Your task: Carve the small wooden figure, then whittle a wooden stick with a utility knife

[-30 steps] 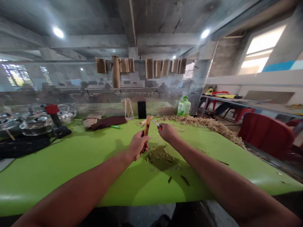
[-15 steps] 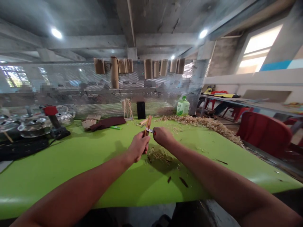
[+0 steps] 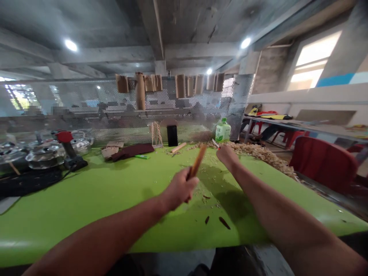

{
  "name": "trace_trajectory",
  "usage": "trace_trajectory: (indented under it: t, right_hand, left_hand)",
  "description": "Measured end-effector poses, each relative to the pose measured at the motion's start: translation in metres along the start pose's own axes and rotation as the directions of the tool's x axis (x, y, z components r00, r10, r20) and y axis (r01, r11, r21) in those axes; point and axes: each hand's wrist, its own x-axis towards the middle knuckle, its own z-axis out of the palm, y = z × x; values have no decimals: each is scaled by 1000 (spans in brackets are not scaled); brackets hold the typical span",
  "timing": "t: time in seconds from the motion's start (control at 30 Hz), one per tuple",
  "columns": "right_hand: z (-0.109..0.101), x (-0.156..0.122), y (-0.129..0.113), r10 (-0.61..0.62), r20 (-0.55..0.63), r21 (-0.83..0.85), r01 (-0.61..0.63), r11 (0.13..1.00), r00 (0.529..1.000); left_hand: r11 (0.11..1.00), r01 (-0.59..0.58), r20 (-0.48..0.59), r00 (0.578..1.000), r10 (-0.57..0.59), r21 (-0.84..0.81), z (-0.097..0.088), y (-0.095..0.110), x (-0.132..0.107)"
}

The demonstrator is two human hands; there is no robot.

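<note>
Here's the slim wooden strip [image 3: 197,163] I'm watching, orange-brown, long and narrow, gripped in the left hand [image 3: 180,188]. It's tilted, the upper end leaning right and up the table, the lower tip poking out under the fist. Over to the right hand [image 3: 227,157], curled around a small craft knife [image 3: 215,143]: a thin, pale blade juts out past the fingers, pointing up and to the left, with a fleck of red at its base. The grip hides the rest of it. Knife and strip are apart, not touching, both held above the green tabletop.
</note>
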Motion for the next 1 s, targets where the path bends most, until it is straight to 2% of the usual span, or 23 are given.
trace_trajectory:
  t: [0.07, 0.1, 0.17, 0.27, 0.37, 0.57, 0.67, 0.87, 1.0]
  right_hand:
    - [5, -2, -5, 7, 8, -7, -7, 1000, 1000]
    - [9, -7, -13, -33, 13, -1, 33, 999, 999]
    - [19, -25, -33, -179, 13, 18, 178, 984, 984]
    - [29, -56, -59, -387, 43, 31, 386, 922, 921]
    - [33, -76, -69, -475, 93, 12, 476, 879, 875]
    - [32, -82, -73, -468, 169, -66, 484, 873, 867]
    - [28, -80, -71, -461, 127, -101, 474, 875, 878]
    - [24, -77, -66, -475, 51, -126, 478, 869, 878]
    - [28, -65, -63, -469, -1, -118, 466, 877, 883]
  left_hand:
    - [999, 38, -156, 987, -42, -26, -11, -6, 12]
    - [998, 55, -210, 976, -59, -26, -18, -9, 19]
    - [996, 74, -240, 967, -82, -41, -28, -16, 30]
    - [995, 85, -268, 959, -94, -45, -33, -21, 37]
    - [997, 72, -305, 950, -72, -10, -29, -19, 38]
    - [993, 95, -354, 933, -65, 67, -25, -13, 35]
    - [987, 97, -348, 936, -48, 125, -24, -10, 33]
    - [989, 4, -299, 953, 41, 150, -22, -6, 30]
    - [987, 37, -274, 962, 8, 159, -18, -3, 24]
